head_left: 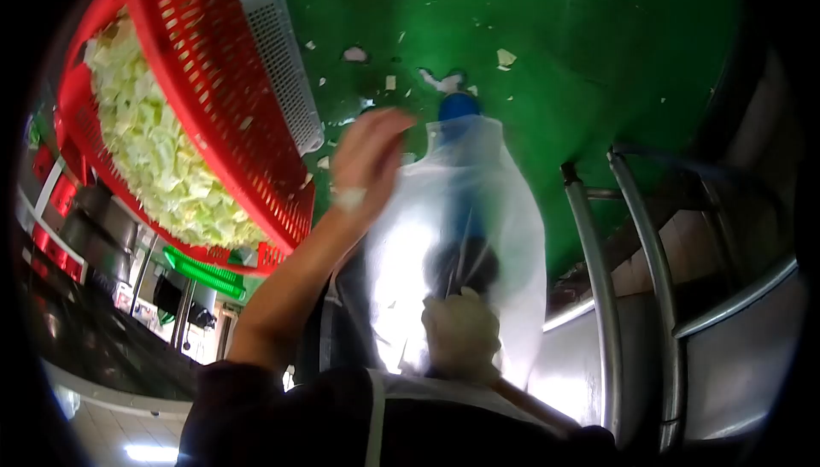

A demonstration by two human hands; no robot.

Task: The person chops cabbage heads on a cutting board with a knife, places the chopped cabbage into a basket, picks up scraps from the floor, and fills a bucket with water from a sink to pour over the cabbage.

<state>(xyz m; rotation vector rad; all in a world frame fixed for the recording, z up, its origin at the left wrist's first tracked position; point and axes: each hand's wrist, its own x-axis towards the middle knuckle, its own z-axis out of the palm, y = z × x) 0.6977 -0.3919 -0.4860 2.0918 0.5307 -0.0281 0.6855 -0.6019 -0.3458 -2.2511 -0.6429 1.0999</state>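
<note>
My left hand (369, 159) is bare and blurred by motion. Its fingers look loosely stretched, and I see nothing in them. It hovers between a tilted red basket (222, 65) and my translucent plastic apron (512, 202). Pale green chopped cabbage (162, 142) fills the basket. Low in front of my body, my right hand (461, 333) wears a pale glove and is closed in a fist against the apron. Thin streaks run up from this fist; what it grips is hidden. Below the apron's hem shows a blue boot (459, 108).
Behind the red basket stands a white perforated crate (282, 48). Scraps of leaf (506, 58) lie on the green floor (564, 31). Metal rails (598, 279) rise close on my right. At left are a green basket (205, 272) and a dark shiny surface (111, 330).
</note>
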